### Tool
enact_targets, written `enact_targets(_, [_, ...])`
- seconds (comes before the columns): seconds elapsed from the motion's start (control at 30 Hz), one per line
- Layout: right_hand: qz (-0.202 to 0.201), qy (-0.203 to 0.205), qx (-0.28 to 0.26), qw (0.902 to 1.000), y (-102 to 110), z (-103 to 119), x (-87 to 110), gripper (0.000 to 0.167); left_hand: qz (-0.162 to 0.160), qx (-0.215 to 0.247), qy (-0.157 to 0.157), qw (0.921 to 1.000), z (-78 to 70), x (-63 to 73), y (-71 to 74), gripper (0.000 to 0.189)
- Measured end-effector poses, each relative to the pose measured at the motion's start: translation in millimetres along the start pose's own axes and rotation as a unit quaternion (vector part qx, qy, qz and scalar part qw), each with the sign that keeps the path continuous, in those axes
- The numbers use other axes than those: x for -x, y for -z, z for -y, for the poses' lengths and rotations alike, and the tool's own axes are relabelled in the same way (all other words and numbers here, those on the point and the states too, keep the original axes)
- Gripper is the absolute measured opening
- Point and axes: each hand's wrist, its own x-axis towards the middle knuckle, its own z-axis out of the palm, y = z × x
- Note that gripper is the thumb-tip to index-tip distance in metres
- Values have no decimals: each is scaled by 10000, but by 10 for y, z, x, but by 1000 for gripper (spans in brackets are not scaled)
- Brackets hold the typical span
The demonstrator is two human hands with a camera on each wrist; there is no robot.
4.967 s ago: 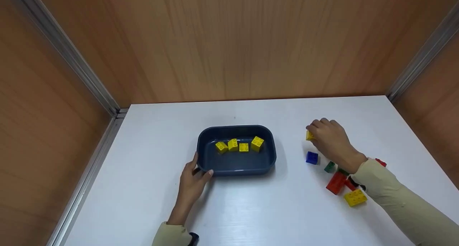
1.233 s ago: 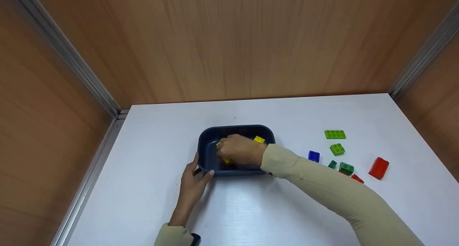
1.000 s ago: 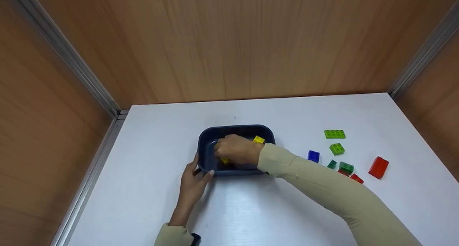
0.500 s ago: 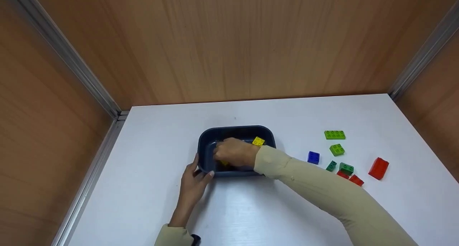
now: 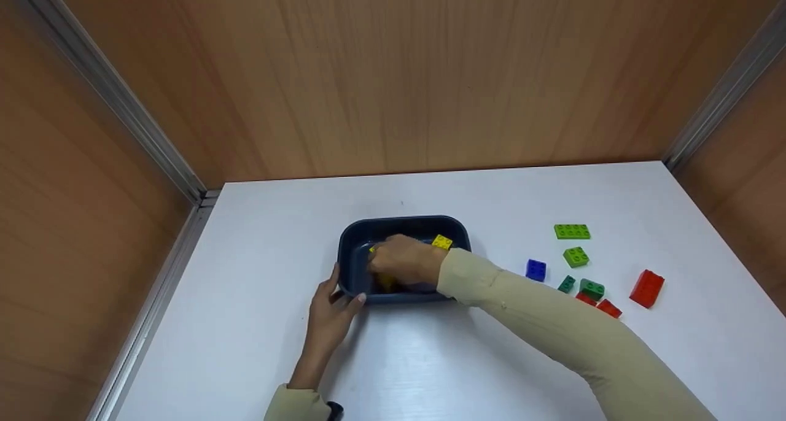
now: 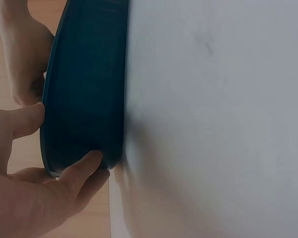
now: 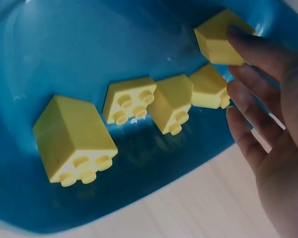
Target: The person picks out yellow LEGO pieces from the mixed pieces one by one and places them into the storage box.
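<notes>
A dark blue rectangular tray (image 5: 405,297) stands on the white table, with several yellow toy bricks inside. My left hand (image 5: 331,313) grips the tray's left front corner, thumb at the rim and fingers along the outer wall. Reaching into the tray, my right hand (image 5: 402,258) pinches a yellow brick (image 7: 216,42) between thumb and finger in the right wrist view. Beside it lie a slanted yellow brick (image 7: 208,87), another slanted one (image 7: 171,101) and a flat one (image 7: 126,99). A larger yellow brick (image 7: 74,139) sits at the tray's other end.
Right of the tray lie a blue brick (image 5: 536,270), two light green bricks (image 5: 571,231), two dark green bricks (image 5: 592,289) and several red bricks (image 5: 647,288). The right sleeve (image 5: 552,323) covers part of this area. Wooden panels (image 5: 393,77) enclose the table.
Since five seconds ago my right hand has carried a yellow brick from the right side of the table into the tray. Within the last second it shifts only slightly there. My left hand stays put.
</notes>
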Motion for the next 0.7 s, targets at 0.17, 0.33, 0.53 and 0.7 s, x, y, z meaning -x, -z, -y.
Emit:
enact_targets(0.17, [-132,-83,-15,9999,82,-66,95,38,11,-4,22,10000,-1,-4,-6,82])
enact_targets(0.33, [-315,-132,-206,9992,116,-148,224,39,-15,-87,61,9999,-6,-9,-6,82])
enact_targets(0.53, [-615,-210,-477,9967,128,-248,410,33,-24,-120,138,9998,-10,-7,7,82])
enact_targets(0.7, [-557,-530,-573,9954,145,-307,577,35,-38,-138,161,9998,-26,-13,9,82])
